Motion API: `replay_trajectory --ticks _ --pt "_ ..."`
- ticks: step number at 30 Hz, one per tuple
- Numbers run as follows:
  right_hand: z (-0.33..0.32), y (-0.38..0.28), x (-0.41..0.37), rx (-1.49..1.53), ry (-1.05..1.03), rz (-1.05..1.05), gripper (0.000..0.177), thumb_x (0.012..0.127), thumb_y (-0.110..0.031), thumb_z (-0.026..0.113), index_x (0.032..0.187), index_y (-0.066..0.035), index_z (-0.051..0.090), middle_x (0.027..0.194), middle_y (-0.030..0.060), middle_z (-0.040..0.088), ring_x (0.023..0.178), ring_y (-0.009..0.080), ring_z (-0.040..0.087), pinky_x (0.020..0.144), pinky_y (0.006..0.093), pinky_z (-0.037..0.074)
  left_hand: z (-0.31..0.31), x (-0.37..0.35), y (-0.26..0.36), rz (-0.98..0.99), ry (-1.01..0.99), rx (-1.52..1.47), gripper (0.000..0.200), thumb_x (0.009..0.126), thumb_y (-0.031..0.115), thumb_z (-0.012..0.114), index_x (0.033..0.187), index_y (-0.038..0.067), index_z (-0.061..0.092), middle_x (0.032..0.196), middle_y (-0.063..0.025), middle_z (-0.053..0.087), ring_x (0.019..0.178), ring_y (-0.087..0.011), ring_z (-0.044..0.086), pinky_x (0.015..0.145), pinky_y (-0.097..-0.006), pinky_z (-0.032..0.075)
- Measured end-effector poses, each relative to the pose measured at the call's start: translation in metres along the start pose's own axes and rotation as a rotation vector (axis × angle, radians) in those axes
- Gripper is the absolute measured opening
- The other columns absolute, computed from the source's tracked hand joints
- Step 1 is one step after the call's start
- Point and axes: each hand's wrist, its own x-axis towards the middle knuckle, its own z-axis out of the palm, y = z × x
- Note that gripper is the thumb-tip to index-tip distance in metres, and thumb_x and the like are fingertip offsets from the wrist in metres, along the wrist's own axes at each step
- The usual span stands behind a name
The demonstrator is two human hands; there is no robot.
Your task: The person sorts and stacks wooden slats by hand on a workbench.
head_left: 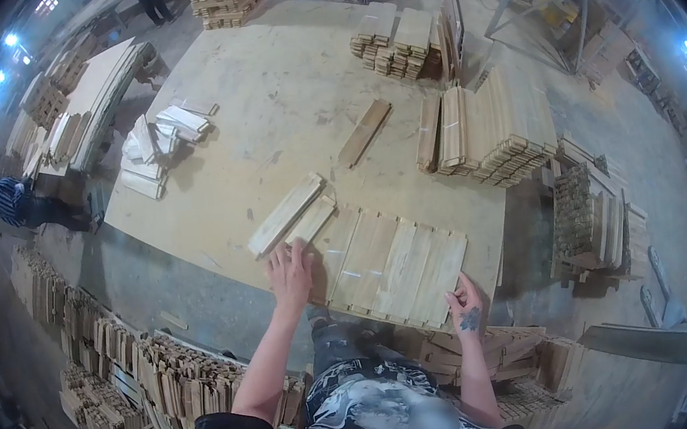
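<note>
A row of pale wooden boards lies side by side on the large table, near its front edge. My left hand is palm down with its fingers spread. Its fingertips touch the lower end of a short wooden board left of the row. Beside that piece lies another loose board, which is lighter in tone. At the row's right end, my right hand holds the outer board's edge between thumb and fingers. Part of its fingers is hidden behind the edge.
On the table are a brown board, a jumbled pile of whitish pieces, and stacked boards at right. More stacks stand farther back. Bundled strips stand below left. A person in stripes is at far left.
</note>
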Motion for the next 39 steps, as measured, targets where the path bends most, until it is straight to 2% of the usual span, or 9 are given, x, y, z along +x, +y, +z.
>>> replay_trajectory --ticks 9,12,15,18,24,28,32,35,39 --pt "-0.002 -0.011 -0.002 -0.005 -0.023 0.036 0.061 0.088 -0.004 0.073 0.145 -0.005 0.052 0.088 0.0007 0.057 0.07 0.0081 0.058 0.06 0.0226 0.052 0.008 0.014 -0.005 -0.177 -0.023 -0.027 0.037 0.088 0.025 0.07 0.119 0.008 0.059 0.112 -0.0139 0.056 0.107 -0.033 0.054 0.09 -0.0476 0.04" --pt "-0.002 -0.004 -0.001 -0.05 -0.017 -0.023 0.061 0.089 -0.004 0.073 0.145 -0.005 0.052 0.087 0.0003 0.056 0.07 0.0077 0.059 0.058 0.022 0.052 0.002 0.015 -0.01 -0.08 -0.25 -0.184 0.038 0.087 0.026 0.072 0.118 0.009 0.06 0.113 -0.0129 0.056 0.107 -0.0329 0.055 0.089 -0.0475 0.041" --pt "-0.001 0.001 0.001 -0.012 -0.016 -0.025 0.061 0.089 -0.004 0.073 0.145 -0.005 0.052 0.086 0.0002 0.056 0.07 0.0076 0.058 0.058 0.0219 0.052 -0.014 0.027 -0.012 -0.058 -0.197 -0.178 0.038 0.084 0.026 0.074 0.117 0.01 0.061 0.113 -0.0124 0.057 0.11 -0.0327 0.055 0.09 -0.0484 0.042" --pt "0.001 0.005 0.0 0.009 -0.006 -0.023 0.061 0.088 -0.004 0.073 0.145 -0.004 0.052 0.087 0.0004 0.056 0.069 0.0076 0.058 0.058 0.022 0.051 -0.004 0.055 -0.026 -0.14 0.097 -0.02 0.039 0.082 0.026 0.076 0.115 0.009 0.063 0.11 -0.012 0.059 0.112 -0.0325 0.056 0.093 -0.0498 0.042" --pt "0.001 -0.004 -0.004 -0.017 0.011 -0.036 0.06 0.087 -0.002 0.074 0.143 -0.004 0.054 0.09 0.0011 0.056 0.073 0.0085 0.058 0.066 0.0233 0.052 0.001 0.073 -0.063 -0.205 -0.053 -0.024 0.037 0.085 0.026 0.075 0.115 0.007 0.066 0.116 -0.0143 0.061 0.113 -0.0355 0.056 0.095 -0.0509 0.042" --pt "0.002 -0.001 -0.006 -0.039 0.039 -0.074 0.06 0.086 0.0 0.074 0.143 -0.005 0.055 0.091 0.0012 0.056 0.074 0.0092 0.058 0.068 0.0237 0.052 -0.004 0.083 -0.111 -0.324 -0.252 -0.339 0.025 0.088 0.022 0.07 0.108 0.006 0.07 0.107 -0.0179 0.063 0.106 -0.0383 0.058 0.09 -0.0475 0.047" --pt "0.002 0.002 -0.006 -0.005 0.027 -0.033 0.059 0.085 -0.004 0.073 0.142 -0.006 0.056 0.098 0.0059 0.058 0.078 0.0128 0.06 0.071 0.0273 0.053 0.005 0.088 -0.152 -0.237 0.165 0.071 0.024 0.09 0.019 0.067 0.11 0.005 0.069 0.106 -0.0159 0.064 0.102 -0.0361 0.06 0.088 -0.0464 0.048" --pt "0.002 0.0 -0.005 0.037 0.014 -0.015 0.059 0.085 -0.003 0.073 0.142 -0.005 0.056 0.095 0.0045 0.058 0.076 0.0114 0.059 0.07 0.0259 0.052 -0.002 0.09 -0.134 -0.215 0.2 0.141 0.028 0.089 0.017 0.067 0.114 0.006 0.066 0.11 -0.0154 0.062 0.104 -0.0361 0.058 0.088 -0.0462 0.046" --pt "0.0 -0.023 -0.01 -0.017 0.021 -0.022 0.059 0.085 -0.002 0.073 0.141 -0.004 0.056 0.092 0.0024 0.057 0.074 0.0093 0.058 0.069 0.0242 0.051 0.002 0.065 -0.083 0.008 -0.027 -0.082 0.021 0.088 0.014 0.063 0.107 0.005 0.064 0.108 -0.0156 0.06 0.104 -0.0357 0.056 0.089 -0.0473 0.043"
